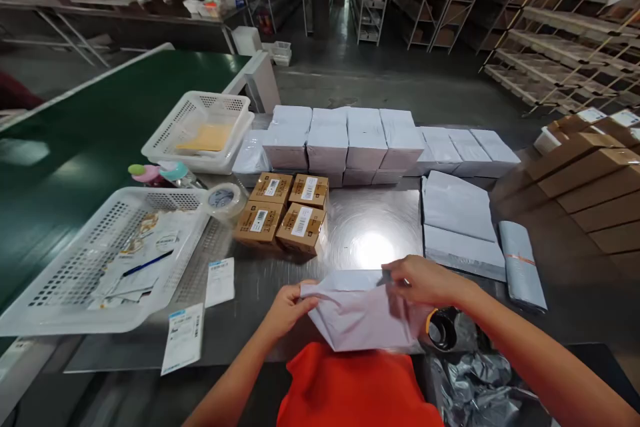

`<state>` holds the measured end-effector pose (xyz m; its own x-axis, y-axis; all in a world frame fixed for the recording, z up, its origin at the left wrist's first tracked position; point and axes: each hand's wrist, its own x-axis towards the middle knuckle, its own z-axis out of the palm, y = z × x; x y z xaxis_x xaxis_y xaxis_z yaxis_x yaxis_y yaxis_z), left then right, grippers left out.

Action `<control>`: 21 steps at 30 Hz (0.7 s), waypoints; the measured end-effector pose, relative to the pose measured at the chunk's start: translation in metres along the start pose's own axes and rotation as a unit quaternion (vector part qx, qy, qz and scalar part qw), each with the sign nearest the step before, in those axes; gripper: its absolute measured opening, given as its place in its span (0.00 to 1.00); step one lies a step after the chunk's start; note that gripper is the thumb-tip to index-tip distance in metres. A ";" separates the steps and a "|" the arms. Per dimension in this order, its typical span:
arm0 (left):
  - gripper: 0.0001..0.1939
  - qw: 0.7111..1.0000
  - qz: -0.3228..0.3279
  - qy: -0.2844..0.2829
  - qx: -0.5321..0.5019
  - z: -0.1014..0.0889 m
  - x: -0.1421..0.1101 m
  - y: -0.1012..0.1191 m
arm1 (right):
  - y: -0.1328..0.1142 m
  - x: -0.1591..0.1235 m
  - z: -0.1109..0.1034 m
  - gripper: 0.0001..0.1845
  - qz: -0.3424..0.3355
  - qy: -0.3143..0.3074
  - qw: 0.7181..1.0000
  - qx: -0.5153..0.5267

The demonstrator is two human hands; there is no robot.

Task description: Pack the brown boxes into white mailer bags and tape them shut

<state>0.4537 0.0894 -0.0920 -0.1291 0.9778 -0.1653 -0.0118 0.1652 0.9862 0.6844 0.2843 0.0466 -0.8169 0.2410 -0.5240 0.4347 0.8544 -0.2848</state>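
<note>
The pale bag (353, 320) is at the near edge of the counter (350, 207), in the middle, just in front of the red top (357, 390). The left hand (294, 307) pinches its left top corner with thumb and fingers. The right hand (420, 280) holds the top edge on the right side. The four little brown boxes (265, 219) sit farther off, a bit to the left, and the flat pile of bags (457, 210) is to the right.

The bag looks thin, soft and light, so it should bend and crumple very easily. It may be a bit slippery too. The two top corners look like the best places to hold it. A hard tug could stretch or rip it. I cannot tell if anything is inside.
</note>
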 end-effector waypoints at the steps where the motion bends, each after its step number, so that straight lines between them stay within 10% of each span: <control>1: 0.29 0.999 -0.005 0.034 -0.010 0.002 -0.003 -0.002 | -0.004 0.003 -0.005 0.09 0.015 0.012 1.000 0.002; 6: 0.24 0.994 -0.008 0.097 -0.053 0.008 -0.013 -0.002 | -0.053 0.047 -0.023 0.12 0.006 0.104 0.994 0.041; 13: 0.20 0.989 -0.009 0.134 -0.066 0.012 -0.011 0.001 | -0.098 0.123 -0.007 0.07 -0.053 -0.057 0.967 0.241; 21: 0.30 0.990 -0.001 0.124 -0.067 0.010 -0.006 0.012 | -0.095 0.126 0.000 0.16 -0.034 -0.106 0.916 0.385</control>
<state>0.4645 0.0873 -0.0789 -0.3685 0.9128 -0.1763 -0.1411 0.1326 0.9811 0.5398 0.2334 0.0077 -0.7959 0.0353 -0.6045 0.5904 0.2667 -0.7618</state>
